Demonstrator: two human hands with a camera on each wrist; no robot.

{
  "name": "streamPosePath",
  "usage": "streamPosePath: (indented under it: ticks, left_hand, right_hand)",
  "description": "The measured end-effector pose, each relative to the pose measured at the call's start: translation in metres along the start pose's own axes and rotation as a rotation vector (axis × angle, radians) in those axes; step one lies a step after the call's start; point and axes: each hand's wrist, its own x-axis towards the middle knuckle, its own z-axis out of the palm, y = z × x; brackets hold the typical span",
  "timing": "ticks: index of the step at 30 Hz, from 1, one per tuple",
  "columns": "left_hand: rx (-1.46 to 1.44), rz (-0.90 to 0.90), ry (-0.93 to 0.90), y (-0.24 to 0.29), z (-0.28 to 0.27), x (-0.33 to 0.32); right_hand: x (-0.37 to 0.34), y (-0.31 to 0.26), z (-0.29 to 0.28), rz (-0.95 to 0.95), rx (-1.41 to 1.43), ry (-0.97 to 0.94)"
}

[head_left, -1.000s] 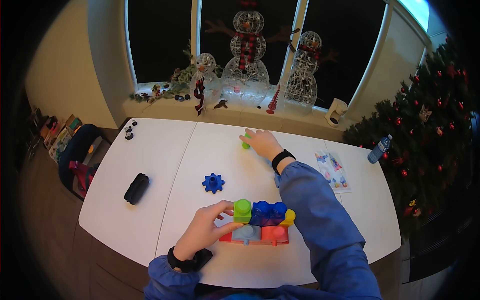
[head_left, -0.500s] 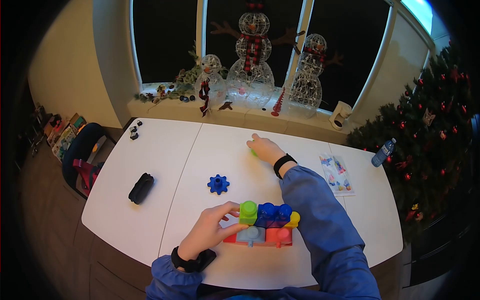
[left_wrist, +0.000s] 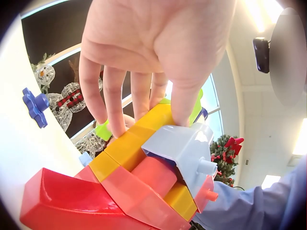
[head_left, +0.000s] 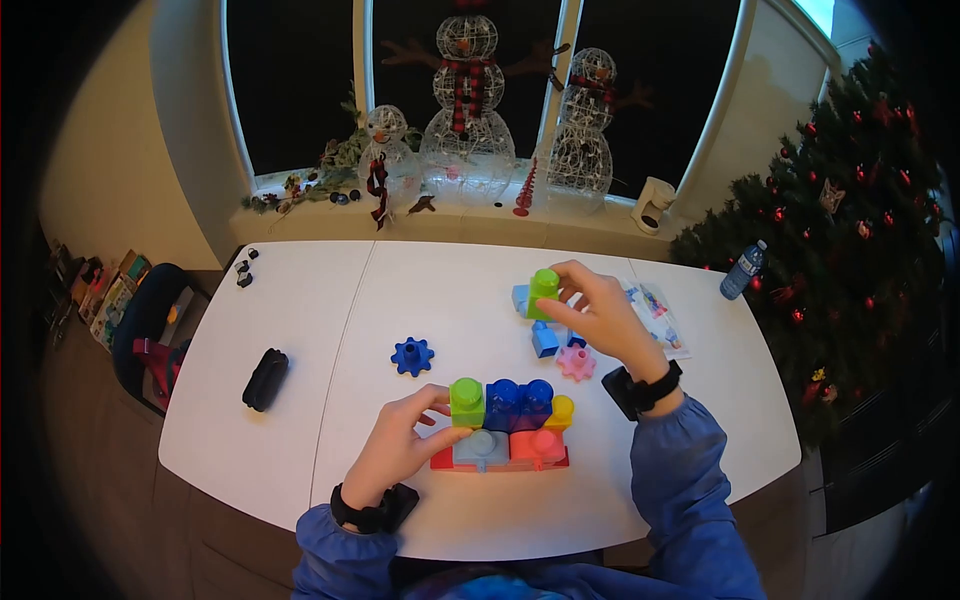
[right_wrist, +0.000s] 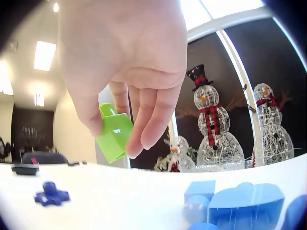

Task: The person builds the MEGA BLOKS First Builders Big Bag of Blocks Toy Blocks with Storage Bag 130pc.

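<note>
My right hand (head_left: 608, 318) holds a lime green block (head_left: 543, 293) above the table; in the right wrist view thumb and fingers pinch the green block (right_wrist: 115, 137) from both sides. At the front, my left hand (head_left: 393, 446) grips the left end of a built block stack, its thumb and fingers about a green block (head_left: 467, 402). Beside that block are dark blue blocks (head_left: 518, 405) and a yellow piece (head_left: 562, 411); below lie a grey-blue block (head_left: 482, 450) and a coral one (head_left: 537, 447). The left wrist view shows orange-yellow blocks (left_wrist: 136, 140) and a red curved piece (left_wrist: 67, 191).
A dark blue gear (head_left: 412, 356) lies left of centre, a black case (head_left: 265, 380) farther left. Light blue blocks (head_left: 544, 339) and a pink gear (head_left: 576, 362) lie near my right hand. A printed sheet (head_left: 655, 318) and a bottle (head_left: 743, 270) are at the right.
My right hand has come back from the far part of the table toward the right, lifting the green block. The blue blocks and pink gear, earlier behind my sleeve, now show. My left hand keeps its grip.
</note>
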Motion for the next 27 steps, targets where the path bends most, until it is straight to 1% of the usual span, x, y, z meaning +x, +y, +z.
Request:
streamPosePath:
  ticks: [3, 4, 6, 9, 11, 12, 15, 27]
  left_hand:
    - [-0.016, 0.004, 0.010, 0.000, 0.001, 0.000]
    - [-0.022, -0.005, 0.011, 0.001, 0.001, 0.000]
    - [-0.024, -0.012, 0.008, 0.002, 0.000, -0.001]
    - [-0.033, 0.001, 0.009, 0.003, -0.001, 0.000]
    - [-0.057, 0.012, 0.011, 0.007, -0.005, 0.001]
    - [-0.114, 0.023, 0.049, 0.009, -0.006, 0.001]
    - [-0.081, 0.100, 0.097, 0.017, -0.008, 0.000]
    - [-0.009, 0.108, 0.082, 0.016, -0.005, 0.016]
  right_hand:
    - [-0.056, -0.021, -0.021, 0.039, 0.111, 0.080]
    - [-0.072, -0.026, -0.022, 0.025, 0.134, 0.084]
    - [-0.100, -0.034, -0.021, -0.003, 0.182, 0.094]
    - [-0.123, -0.037, -0.003, -0.029, 0.249, 0.130]
    - [-0.129, -0.038, 0.008, -0.009, 0.262, 0.133]
    - [-0.130, -0.039, 0.013, -0.005, 0.250, 0.145]
    - [-0.128, -0.036, 0.023, 0.009, 0.255, 0.162]
    - [-0.120, -0.023, 0.035, -0.011, 0.196, 0.182]
